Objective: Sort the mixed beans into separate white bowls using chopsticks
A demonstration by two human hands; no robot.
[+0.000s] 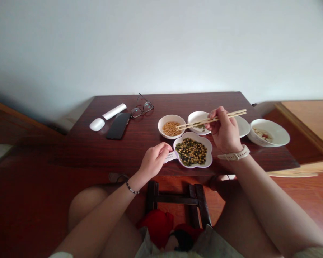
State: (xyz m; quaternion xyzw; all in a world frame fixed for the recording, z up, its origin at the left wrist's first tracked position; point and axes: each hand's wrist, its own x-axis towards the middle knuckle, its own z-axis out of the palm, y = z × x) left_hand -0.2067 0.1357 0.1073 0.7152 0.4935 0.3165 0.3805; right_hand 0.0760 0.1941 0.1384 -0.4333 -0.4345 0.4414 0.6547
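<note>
My left hand [154,160] is closed around the handle of a white flower-shaped dish [210,157], which holds a mix of yellow beans and dark green pieces. In my right hand [226,132] is a pair of chopsticks [238,113], their tips pointing left over a white bowl [161,129] of yellow beans [170,128]. Whether the tips pinch a bean is too small to tell. Behind the chopsticks stands a second white bowl [195,116] with some green bits inside. A third white bowl [243,126] is partly hidden by my right hand.
A larger white bowl [281,135] with pale and reddish pieces stands at the table's right end. To the left lie glasses [142,109], a black phone [118,126], a white case [114,111] and a rounded white object [97,124]. The dark wooden table [140,143] backs onto a wall.
</note>
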